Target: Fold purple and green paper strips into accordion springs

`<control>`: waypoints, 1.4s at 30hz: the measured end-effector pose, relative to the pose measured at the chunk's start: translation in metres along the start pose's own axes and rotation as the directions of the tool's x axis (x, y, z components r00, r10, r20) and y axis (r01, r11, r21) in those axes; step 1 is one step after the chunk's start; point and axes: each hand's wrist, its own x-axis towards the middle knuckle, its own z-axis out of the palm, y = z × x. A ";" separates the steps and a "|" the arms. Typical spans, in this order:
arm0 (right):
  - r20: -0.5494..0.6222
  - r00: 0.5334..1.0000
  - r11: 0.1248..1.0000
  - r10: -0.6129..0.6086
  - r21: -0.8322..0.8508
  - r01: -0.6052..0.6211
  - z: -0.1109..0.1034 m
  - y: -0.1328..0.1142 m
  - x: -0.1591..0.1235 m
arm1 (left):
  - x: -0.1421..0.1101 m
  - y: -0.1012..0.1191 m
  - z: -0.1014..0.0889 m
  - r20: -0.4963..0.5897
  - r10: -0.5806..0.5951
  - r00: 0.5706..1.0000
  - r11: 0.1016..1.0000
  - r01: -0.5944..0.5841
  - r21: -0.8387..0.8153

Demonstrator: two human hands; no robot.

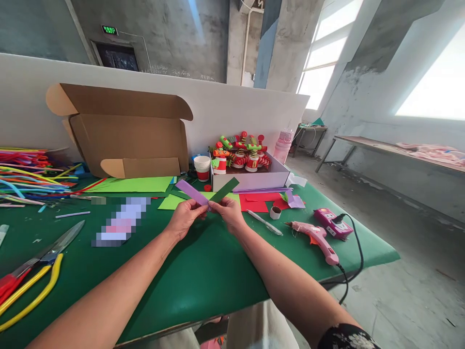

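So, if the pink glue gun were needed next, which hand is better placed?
Probably the right hand: it is nearer the glue gun; the left hand would have to cross over. Both hold paper strips.

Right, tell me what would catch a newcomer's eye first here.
Probably the red and green cup figures in the white box at the back. Next, the purple paper strip and green paper strip form a V between left hand and right hand. The pink glue gun lies to the right.
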 end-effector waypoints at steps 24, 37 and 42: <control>-0.010 0.999 0.983 -0.048 -0.176 0.045 -0.002 -0.001 0.005 | 0.000 0.001 -0.003 0.085 -0.038 0.996 0.999 0.036 0.029; 0.081 0.997 0.996 0.000 -0.091 0.007 -0.001 -0.004 0.000 | 0.000 0.001 -0.004 0.103 -0.004 0.995 0.996 -0.006 0.093; 0.061 0.998 0.999 -0.010 -0.033 0.012 -0.002 -0.006 -0.001 | -0.003 0.004 -0.003 0.134 -0.122 0.983 0.992 0.117 0.049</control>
